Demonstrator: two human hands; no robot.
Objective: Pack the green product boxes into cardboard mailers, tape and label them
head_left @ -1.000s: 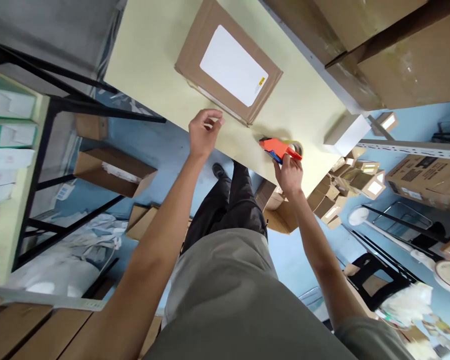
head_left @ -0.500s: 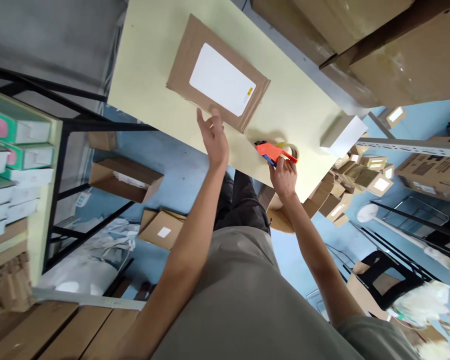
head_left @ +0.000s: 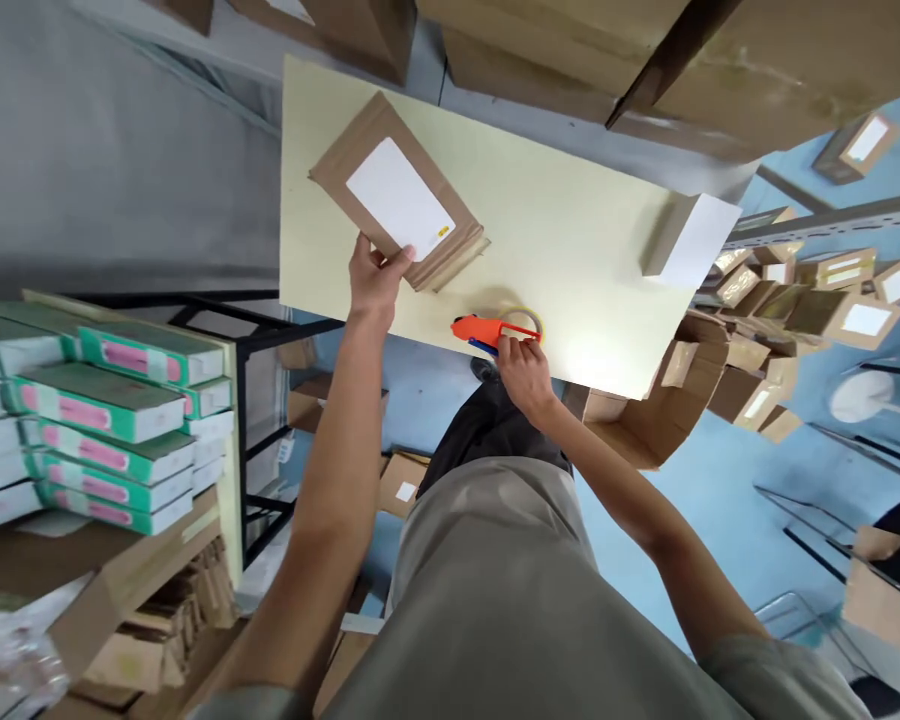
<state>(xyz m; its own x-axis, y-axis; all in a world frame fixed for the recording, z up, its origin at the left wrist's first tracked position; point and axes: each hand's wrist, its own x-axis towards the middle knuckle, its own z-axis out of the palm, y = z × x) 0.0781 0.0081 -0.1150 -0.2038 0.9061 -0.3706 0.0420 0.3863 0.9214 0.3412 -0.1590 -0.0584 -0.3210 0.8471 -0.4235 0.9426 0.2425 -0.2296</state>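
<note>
A flat brown cardboard box (head_left: 345,168) with a large white label (head_left: 401,200) on its top is on the pale yellow table (head_left: 570,220). My left hand (head_left: 377,278) grips its near edge, thumb on top over the label's corner and fingers along the side. In my right hand (head_left: 523,372) is an orange tape dispenser (head_left: 484,329) with a blue part and a roll of tape. The fingers are wrapped round its handle, close to the table's front edge. How the left fingers sit under the box is hidden.
A white box (head_left: 694,240) stands at the table's right end. Large cartons (head_left: 532,80) line the back. Green and white boxes (head_left: 135,430) are stacked on the left shelf. Below the table's right edge is an open carton (head_left: 660,410), near a pile of small parcels (head_left: 795,330).
My left hand has gone from apart from the box to gripping its near edge. The box is turned and further left on the table. The tape dispenser stays in my right hand. The view has swung left.
</note>
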